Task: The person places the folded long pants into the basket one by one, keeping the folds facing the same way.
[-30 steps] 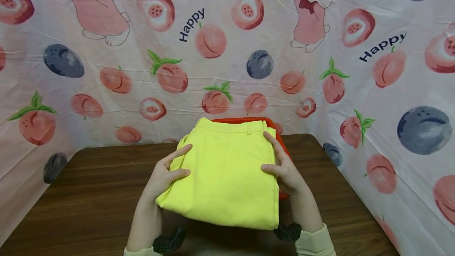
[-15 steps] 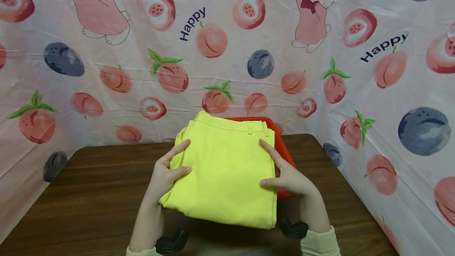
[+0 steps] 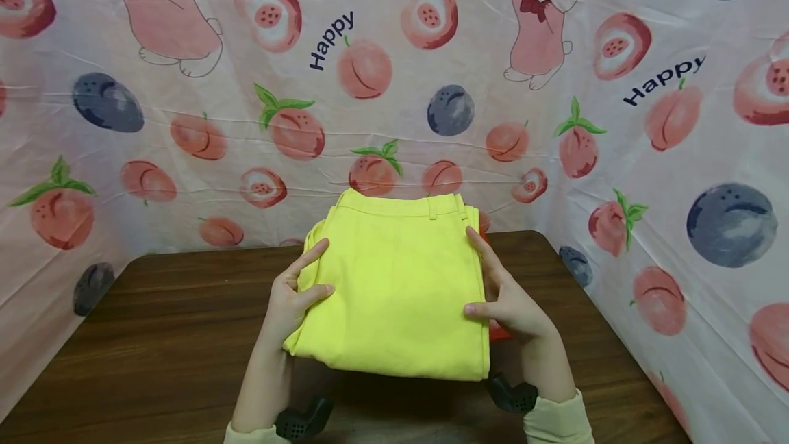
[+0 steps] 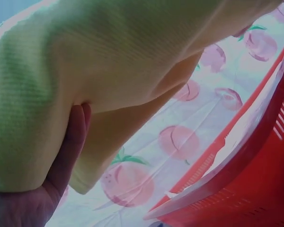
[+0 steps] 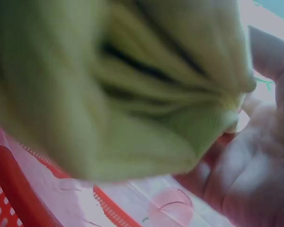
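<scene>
Folded yellow pants (image 3: pixel 394 286), with a waistband and belt loop along the top, are held up in front of me above the table. My left hand (image 3: pixel 294 303) grips their left side, thumb on the front face and other fingers partly behind. On the right edge my right hand (image 3: pixel 508 300) pinches the layers between thumb and fingers. In the right wrist view the folded layers (image 5: pixel 165 94) bunch toward that hand. Behind the pants stands a red basket (image 3: pixel 498 331), mostly hidden in the head view; the left wrist view shows its slotted wall (image 4: pixel 246 179).
A dark brown wooden table (image 3: pixel 154 334) spreads beneath the hands. A fruit-and-rabbit printed cloth (image 3: pixel 394 88) hangs behind it and along both sides. Something pale lines the inside of the red basket. Each wrist carries a black device (image 3: pixel 304 419).
The pants have risen slightly and shifted a little right, covering more of the basket. My right hand moved its hold lower on the edge; the left hand keeps its grip.
</scene>
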### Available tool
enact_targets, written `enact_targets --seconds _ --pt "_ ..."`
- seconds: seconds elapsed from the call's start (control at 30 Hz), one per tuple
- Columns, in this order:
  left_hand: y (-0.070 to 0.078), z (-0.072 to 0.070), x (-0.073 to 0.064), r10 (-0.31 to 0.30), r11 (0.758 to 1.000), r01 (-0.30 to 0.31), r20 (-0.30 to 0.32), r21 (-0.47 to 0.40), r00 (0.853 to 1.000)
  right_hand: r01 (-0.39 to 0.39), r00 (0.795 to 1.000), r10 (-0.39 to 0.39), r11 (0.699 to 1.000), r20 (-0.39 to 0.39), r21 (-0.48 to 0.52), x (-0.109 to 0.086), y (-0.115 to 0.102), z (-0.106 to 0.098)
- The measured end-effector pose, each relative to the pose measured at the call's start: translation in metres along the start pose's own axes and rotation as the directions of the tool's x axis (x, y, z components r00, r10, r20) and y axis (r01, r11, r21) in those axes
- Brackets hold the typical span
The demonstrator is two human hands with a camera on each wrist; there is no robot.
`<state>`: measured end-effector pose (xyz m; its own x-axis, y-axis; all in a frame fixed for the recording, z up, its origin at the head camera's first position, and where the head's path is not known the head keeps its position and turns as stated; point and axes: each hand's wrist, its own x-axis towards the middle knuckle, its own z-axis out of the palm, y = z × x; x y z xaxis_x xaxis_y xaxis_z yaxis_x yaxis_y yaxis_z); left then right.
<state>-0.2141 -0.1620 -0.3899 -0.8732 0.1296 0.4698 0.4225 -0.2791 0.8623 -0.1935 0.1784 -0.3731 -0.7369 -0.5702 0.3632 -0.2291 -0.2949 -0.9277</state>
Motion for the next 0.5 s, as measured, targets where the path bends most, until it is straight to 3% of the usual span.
enact_targets --seconds 0.2,0.37,0.5 --pt "0.0013 -0.0043 0.0005 0.029 1.0 -0.029 -0.03 0.0 0.999 -0.078 0.995 0.083 0.993 0.054 -0.093 0.0027 0.0002 0.0025" --pt "0.0007 -0.0038 -0.0013 0.067 0.997 -0.068 -0.03 -0.033 0.997 -0.157 0.986 0.166 0.943 0.006 -0.293 0.0006 -0.0014 0.0044" --pt "-0.0031 -0.0014 -0.0016 0.068 0.996 -0.07 -0.031 -0.064 0.997 -0.186 0.982 0.189 0.922 -0.023 -0.341 0.002 -0.0004 0.0042"
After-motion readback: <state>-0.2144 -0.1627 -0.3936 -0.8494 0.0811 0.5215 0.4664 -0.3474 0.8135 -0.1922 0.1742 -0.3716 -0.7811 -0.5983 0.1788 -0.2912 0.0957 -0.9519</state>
